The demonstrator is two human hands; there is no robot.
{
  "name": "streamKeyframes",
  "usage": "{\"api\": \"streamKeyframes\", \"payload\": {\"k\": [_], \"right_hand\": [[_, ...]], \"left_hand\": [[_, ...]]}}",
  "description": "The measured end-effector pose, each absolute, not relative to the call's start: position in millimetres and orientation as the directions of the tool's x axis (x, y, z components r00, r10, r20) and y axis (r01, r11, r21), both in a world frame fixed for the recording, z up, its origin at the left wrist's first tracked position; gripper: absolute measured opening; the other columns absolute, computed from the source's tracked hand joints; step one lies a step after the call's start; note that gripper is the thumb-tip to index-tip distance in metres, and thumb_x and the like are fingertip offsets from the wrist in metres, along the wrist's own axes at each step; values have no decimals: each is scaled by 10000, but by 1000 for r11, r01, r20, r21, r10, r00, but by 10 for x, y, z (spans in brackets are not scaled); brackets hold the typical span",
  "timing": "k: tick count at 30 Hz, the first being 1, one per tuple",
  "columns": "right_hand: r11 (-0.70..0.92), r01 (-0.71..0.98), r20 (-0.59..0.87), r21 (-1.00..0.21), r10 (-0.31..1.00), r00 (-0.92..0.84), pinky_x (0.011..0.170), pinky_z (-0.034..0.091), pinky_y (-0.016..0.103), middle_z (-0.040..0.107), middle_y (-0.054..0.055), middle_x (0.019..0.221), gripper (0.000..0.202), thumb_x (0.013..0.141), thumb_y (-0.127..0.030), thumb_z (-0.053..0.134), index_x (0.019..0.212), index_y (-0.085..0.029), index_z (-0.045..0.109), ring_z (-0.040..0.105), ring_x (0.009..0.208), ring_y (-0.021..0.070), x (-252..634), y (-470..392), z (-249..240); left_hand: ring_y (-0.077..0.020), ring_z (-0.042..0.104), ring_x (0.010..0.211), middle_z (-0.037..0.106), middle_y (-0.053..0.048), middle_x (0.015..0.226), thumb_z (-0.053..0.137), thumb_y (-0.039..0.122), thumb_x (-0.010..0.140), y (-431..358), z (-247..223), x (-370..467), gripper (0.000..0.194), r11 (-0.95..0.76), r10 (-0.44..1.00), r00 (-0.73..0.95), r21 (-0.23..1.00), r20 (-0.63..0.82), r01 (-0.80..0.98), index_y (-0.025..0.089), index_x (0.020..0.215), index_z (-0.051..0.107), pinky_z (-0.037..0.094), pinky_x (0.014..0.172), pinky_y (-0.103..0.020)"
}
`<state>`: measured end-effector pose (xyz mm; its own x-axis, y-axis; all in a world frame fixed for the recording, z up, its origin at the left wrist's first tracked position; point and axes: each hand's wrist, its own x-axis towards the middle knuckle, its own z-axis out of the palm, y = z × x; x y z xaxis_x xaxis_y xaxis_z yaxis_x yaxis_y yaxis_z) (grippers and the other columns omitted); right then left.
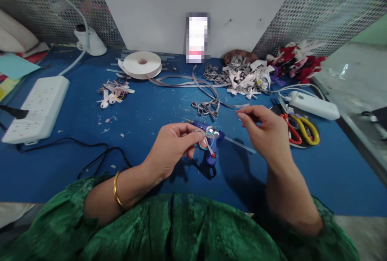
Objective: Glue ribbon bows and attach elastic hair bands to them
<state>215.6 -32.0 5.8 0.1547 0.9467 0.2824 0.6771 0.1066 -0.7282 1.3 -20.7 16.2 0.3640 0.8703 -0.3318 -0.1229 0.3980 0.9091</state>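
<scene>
My left hand [177,146] is closed in a pinch, with a thin teal elastic band [206,147] and a short whitish ribbon piece at its fingertips. Just beyond and beneath it lies a blue glue gun [212,154] on its side, a clear glue stick [240,145] sticking out of its back end. My right hand [266,132] is raised to the right of the gun, its thumb and forefinger brought together; whatever is between them is too small to make out. Small looped grey ribbon bows [205,108] lie on the table beyond both hands.
A roll of white ribbon [142,65] trails grey strips [181,81]. A pile of bows [248,76] lies at the back right, near scissors with red and yellow handles [305,130]. At left are a power strip [38,108] and a black cord [102,148]. A phone [198,37] leans against the panel.
</scene>
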Motion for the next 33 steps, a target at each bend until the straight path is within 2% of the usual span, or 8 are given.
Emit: {"api": "streamKeyframes", "payload": {"k": [2, 4, 6, 11, 16, 23, 28, 33], "right_hand": [[-41, 895, 284, -445, 941, 185, 661, 413, 300, 700, 52, 885, 149, 896, -249, 584, 923, -197, 721, 619, 761, 189, 2374, -202, -21], [-192, 964, 170, -184, 960, 224, 640, 378, 312, 706, 85, 933, 195, 908, -261, 551, 924, -202, 736, 635, 837, 236, 2531, -106, -117], [-222, 969, 101, -111, 967, 233, 630, 359, 314, 713, 86, 909, 201, 904, -265, 549, 915, -211, 742, 643, 846, 250, 2605, -39, -213], [-264, 960, 76, -90, 960, 271, 626, 354, 315, 713, 93, 923, 155, 884, -275, 582, 909, -198, 714, 648, 824, 249, 2602, 42, -380], [-314, 941, 94, -122, 941, 326, 635, 369, 314, 708, 89, 942, 142, 883, -290, 591, 930, -199, 689, 646, 814, 240, 2640, 79, -475], [-288, 924, 147, -250, 932, 330, 679, 401, 325, 693, 87, 920, 77, 824, -266, 632, 858, -205, 662, 628, 816, 243, 2633, 69, -511], [-225, 876, 265, -427, 895, 359, 698, 436, 340, 691, 66, 852, 132, 802, -230, 630, 931, -202, 639, 617, 765, 233, 2531, 19, -391], [-43, 759, 340, -650, 876, 341, 664, 496, 293, 667, 16, 808, 127, 859, -295, 618, 932, -197, 651, 611, 698, 159, 2341, -102, -228]], "left_hand": [[-16, 480, 422, 688, 4, 648, 714, 216, 825, -210, 155, 15, 156, 394, 871, 366, 911, -328, -119, 119, 703, 705, 343, 405, -132], [-16, 481, 421, 692, 4, 653, 710, 214, 826, -216, 150, 16, 151, 386, 872, 370, 915, -321, -116, 122, 706, 705, 337, 402, -135], [-16, 482, 422, 695, 4, 658, 709, 212, 826, -224, 149, 17, 147, 370, 877, 370, 922, -307, -112, 125, 707, 705, 337, 402, -136], [-19, 486, 421, 691, 7, 650, 700, 210, 823, -237, 163, 19, 143, 328, 889, 366, 940, -275, -93, 125, 707, 703, 341, 404, -143], [-20, 490, 420, 684, 4, 635, 699, 207, 815, -238, 183, 30, 138, 309, 893, 369, 947, -259, -83, 114, 714, 705, 347, 409, -146], [-19, 487, 416, 694, -15, 666, 688, 215, 813, -236, 194, 18, 143, 289, 899, 368, 953, -239, -87, 104, 727, 713, 332, 405, -155], [-19, 479, 412, 688, -15, 658, 702, 231, 806, -248, 199, 11, 149, 286, 902, 361, 954, -235, -92, 102, 732, 711, 324, 404, -158], [-16, 477, 417, 692, -22, 676, 704, 239, 813, -255, 219, 0, 162, 315, 890, 373, 944, -261, -92, 103, 725, 701, 332, 413, -154]]}}
